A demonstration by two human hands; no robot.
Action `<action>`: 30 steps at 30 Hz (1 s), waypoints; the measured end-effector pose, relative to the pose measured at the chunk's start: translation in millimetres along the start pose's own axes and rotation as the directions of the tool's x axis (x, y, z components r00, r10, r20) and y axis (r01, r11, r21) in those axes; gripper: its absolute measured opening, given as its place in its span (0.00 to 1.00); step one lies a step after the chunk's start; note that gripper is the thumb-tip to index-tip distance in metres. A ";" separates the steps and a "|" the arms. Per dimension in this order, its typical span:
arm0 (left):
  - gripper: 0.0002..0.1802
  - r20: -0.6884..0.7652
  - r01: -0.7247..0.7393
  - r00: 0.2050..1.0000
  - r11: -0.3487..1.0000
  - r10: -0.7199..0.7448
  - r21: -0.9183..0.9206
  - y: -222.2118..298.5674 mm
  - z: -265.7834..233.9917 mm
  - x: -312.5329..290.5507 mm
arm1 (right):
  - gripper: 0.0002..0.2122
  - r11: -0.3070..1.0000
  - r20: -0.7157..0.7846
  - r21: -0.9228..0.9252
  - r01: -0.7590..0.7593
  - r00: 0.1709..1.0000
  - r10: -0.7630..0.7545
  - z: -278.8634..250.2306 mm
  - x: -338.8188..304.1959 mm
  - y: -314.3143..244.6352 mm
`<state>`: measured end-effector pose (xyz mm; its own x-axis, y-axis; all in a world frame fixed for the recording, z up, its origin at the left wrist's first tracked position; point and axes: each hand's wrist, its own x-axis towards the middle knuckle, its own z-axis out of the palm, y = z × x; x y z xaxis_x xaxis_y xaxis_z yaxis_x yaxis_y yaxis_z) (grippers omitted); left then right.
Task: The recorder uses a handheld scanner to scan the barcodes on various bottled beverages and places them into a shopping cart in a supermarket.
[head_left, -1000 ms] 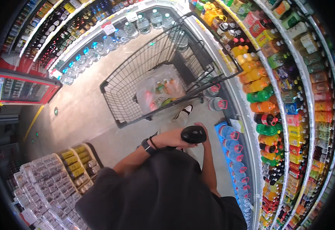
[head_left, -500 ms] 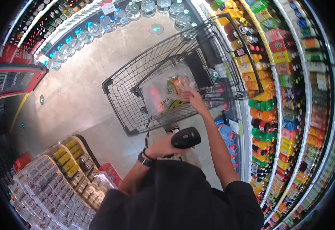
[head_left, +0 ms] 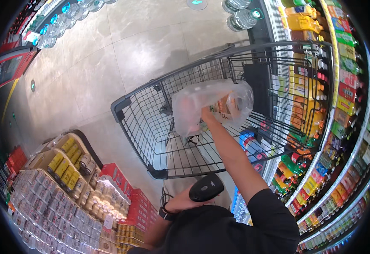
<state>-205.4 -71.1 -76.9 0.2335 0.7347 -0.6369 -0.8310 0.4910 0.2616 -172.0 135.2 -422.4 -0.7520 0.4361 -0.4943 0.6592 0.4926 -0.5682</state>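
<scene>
My left hand [head_left: 180, 203], close to my body, is closed around a black handheld scanner [head_left: 207, 187], its rounded head facing up. A dark watch sits on that wrist. My right arm stretches forward over the wire shopping cart [head_left: 151, 171], and my right hand [head_left: 206, 113] is down in the mouth of a translucent white plastic bag [head_left: 189, 95]. Its fingers are hidden inside, so what they hold does not show. Some orange-labelled items [head_left: 227, 103] show inside the bag, and something pinkish shows faintly through its left side. The bag lies in the cart's basket.
Shelves of coloured drink bottles [head_left: 307, 101] curve along the right, close to the cart's end. Large water bottles [head_left: 244, 19] stand at the far side. Stacked cans [head_left: 45, 207] and red cartons [head_left: 140, 207] fill the lower left. Pale tiled floor [head_left: 96, 80] lies left of the cart.
My right hand, spread above the bag before, has gone down into it. The cart now appears larger and further right. My left hand still holds the scanner.
</scene>
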 end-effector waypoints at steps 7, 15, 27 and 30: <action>0.23 -0.002 -0.107 0.994 0.984 0.109 0.143 1.5 -2.0 1.0 | 0.19 0.995 -0.101 -0.088 -0.053 0.994 0.044 47.8 -1.1 -29.4; 0.24 0.044 -0.172 0.985 0.967 0.167 0.186 12.2 16.5 -8.8 | 0.27 0.969 -0.342 -0.193 -0.157 0.936 0.083 14.4 -55.6 6.4; 0.17 0.421 -0.077 0.899 0.904 -0.120 0.421 33.7 100.3 -9.6 | 0.26 0.743 -0.566 0.666 0.065 0.694 0.446 -273.7 -292.1 -74.5; 0.17 0.439 -0.095 0.871 0.801 -0.221 0.592 28.2 134.0 -11.3 | 0.32 0.696 -0.711 0.639 0.326 0.595 0.374 -319.1 -399.1 -76.0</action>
<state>-163.9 -2.8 34.9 0.6085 0.7370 -0.2942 -0.3888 0.6001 0.6991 79.4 164.0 28.0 -0.1979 0.9795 -0.0385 0.2109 0.0042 -0.9775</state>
